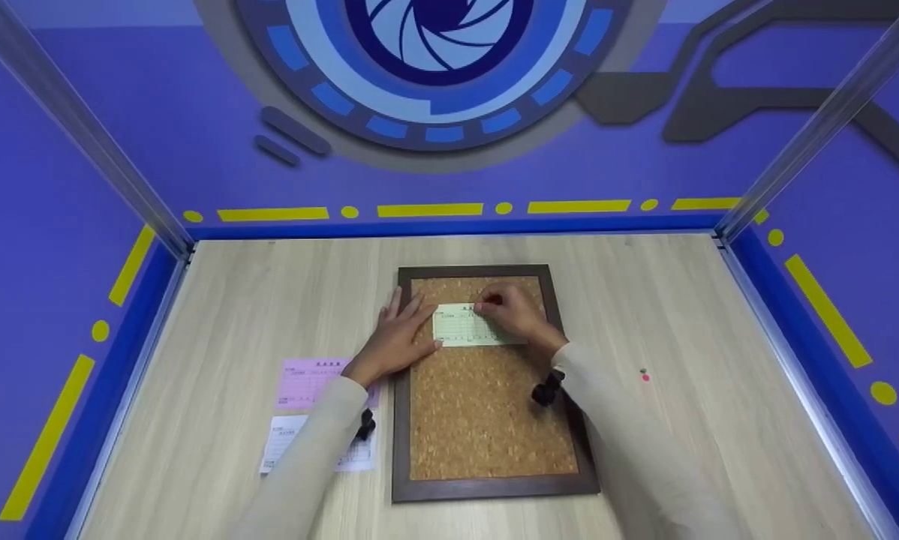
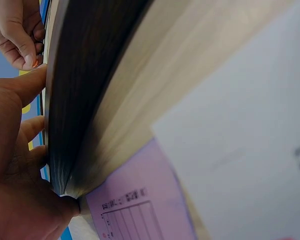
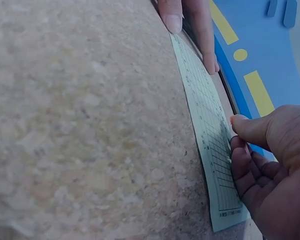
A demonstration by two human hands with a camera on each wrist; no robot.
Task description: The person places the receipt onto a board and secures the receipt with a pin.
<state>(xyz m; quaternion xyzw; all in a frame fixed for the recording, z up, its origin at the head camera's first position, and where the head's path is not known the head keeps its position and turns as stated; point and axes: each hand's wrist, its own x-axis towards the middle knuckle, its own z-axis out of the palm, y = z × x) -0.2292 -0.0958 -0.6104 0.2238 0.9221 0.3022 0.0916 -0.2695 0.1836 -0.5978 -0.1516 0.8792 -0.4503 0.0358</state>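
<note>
A pale green printed form (image 1: 457, 330) lies across the upper part of a cork board (image 1: 487, 420) with a dark wooden frame. My left hand (image 1: 401, 337) spreads its fingers over the frame's left side, its thumb and fingertips at the form's left edge. At the form's top edge, right of its middle, my right hand (image 1: 513, 309) pinches a small orange-red pushpin (image 3: 232, 119) between thumb and fingers. Mostly hidden by the fingertips, only a bit of the pin shows in the wrist views.
Left of the board lie a pink form (image 1: 303, 382) and a white form (image 1: 281, 439), partly under the left forearm. Two tiny pieces, one red (image 1: 645, 378) and one dark green, lie on the table to the right. Blue panels wall the table's back and sides.
</note>
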